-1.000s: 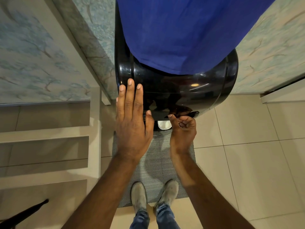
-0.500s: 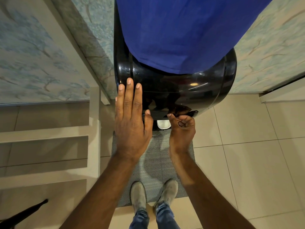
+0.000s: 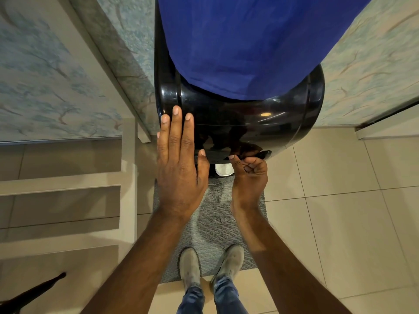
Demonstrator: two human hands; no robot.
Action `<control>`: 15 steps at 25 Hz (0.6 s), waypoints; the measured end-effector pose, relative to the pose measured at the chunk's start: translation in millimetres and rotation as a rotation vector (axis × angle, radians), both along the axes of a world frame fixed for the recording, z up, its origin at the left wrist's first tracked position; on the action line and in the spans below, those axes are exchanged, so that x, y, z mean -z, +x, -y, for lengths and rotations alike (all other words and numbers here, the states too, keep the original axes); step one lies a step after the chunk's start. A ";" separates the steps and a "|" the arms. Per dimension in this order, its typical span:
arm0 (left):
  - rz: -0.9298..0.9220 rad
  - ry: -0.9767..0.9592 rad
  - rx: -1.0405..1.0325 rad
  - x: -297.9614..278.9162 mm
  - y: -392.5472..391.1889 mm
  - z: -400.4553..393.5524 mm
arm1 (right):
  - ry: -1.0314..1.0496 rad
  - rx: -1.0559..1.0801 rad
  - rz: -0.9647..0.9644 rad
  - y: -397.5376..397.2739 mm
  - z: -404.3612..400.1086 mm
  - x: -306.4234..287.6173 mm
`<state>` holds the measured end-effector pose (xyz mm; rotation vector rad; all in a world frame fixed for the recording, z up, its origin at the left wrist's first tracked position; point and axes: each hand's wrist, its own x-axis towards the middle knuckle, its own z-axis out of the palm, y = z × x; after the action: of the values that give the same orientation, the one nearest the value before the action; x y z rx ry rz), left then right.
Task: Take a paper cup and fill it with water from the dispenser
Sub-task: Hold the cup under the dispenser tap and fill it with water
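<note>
Overhead view of filling at the dispenser (image 3: 238,128), a glossy black body under a blue-covered bottle (image 3: 244,41).

Left hand (image 3: 179,168): flat on the dispenser's front-left shoulder, fingers (image 3: 175,130) extended and together, grasping nothing; it appears only to steady the person.

Right hand (image 3: 248,177): fingers curled in toward the palm, thumb tip (image 3: 231,157) raised against the dark tap lever (image 3: 260,154) at the dispenser's lower edge. Whether the lever is pinched or merely pressed cannot be told, since the inner fingers are folded out of sight.

Cup (image 3: 224,169): only a pale arc of rim shows, in the recess just below and to the thumb side of the right fingertips, between the two hands. It stands upright, long axis vertical and nearly in line with the camera, so its wall is hidden. Neither hand holds it. Water level and any stream cannot be seen.

Key relation: the cup lies directly beneath the lever the right thumb works, and the right hand is much the nearer. By judgement the fill is under way; the next move would be to let go of the lever and drop the right fingers straight down and slightly leftward to the rim.

Below: grey mat (image 3: 210,223), shoes (image 3: 190,266) and tiled floor (image 3: 340,223).
</note>
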<state>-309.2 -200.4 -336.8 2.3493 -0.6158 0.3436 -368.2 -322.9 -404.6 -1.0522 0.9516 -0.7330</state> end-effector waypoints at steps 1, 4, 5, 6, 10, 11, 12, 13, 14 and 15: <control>0.002 -0.001 0.000 0.3 0.1 0.2 | 0.000 0.003 -0.003 0.1 0.0 -0.1; 0.003 -0.001 -0.001 1.4 0.1 0.3 | -0.007 -0.002 0.000 0.1 -0.1 -0.6; 0.002 0.001 -0.001 1.9 0.1 0.3 | -0.008 -0.004 0.003 -0.2 0.0 -0.7; 0.002 0.004 -0.001 2.5 -0.2 0.5 | -0.009 -0.004 0.005 -0.3 0.1 -0.6; 0.009 0.009 0.000 2.7 0.6 0.3 | -0.005 -0.004 0.013 -0.3 -0.3 0.5; 0.009 0.009 -0.001 2.5 0.8 0.2 | -0.007 -0.005 0.016 -0.1 -0.4 0.9; 0.008 0.009 -0.001 2.2 0.9 0.2 | -0.010 -0.006 0.020 0.2 -0.4 1.3; 0.006 0.009 -0.001 1.7 1.0 0.2 | -0.013 -0.006 0.022 0.4 -0.3 1.6; 0.004 0.010 -0.001 1.3 1.0 0.3 | -0.014 -0.004 0.022 0.7 0.1 2.0; 0.002 0.012 -0.001 0.9 0.9 0.4 | -0.014 -0.002 0.023 0.9 0.3 2.4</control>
<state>-308.3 -200.7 -337.8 2.3610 -0.6194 0.3431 -367.3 -323.2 -407.0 -1.0546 0.9273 -0.7491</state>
